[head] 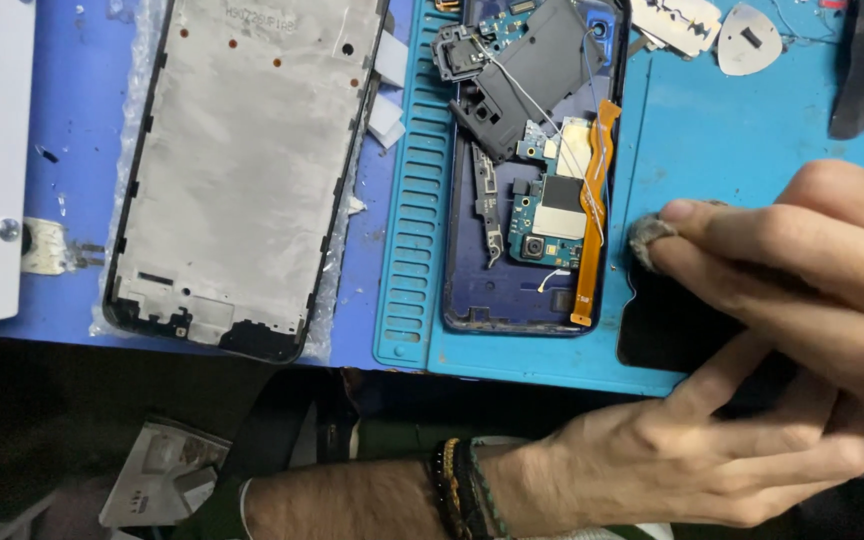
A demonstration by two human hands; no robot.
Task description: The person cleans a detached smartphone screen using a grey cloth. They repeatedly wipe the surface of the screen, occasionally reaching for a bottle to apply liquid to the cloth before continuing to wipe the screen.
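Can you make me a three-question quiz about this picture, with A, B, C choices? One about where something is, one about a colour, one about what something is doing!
1. Where is the metal phone frame?
A. left of the teal mat
B. on the black panel
C. in a hand

2. What colour is the flat ribbon cable?
A. green
B. orange
C. white

3. What is the right hand doing?
A. lying flat and empty
B. holding a screwdriver
C. pressing a grey wad

Answers:
1 A, it lies left of the teal mat.
2 B, it is orange.
3 C, its fingers press a grey wad at the black panel.
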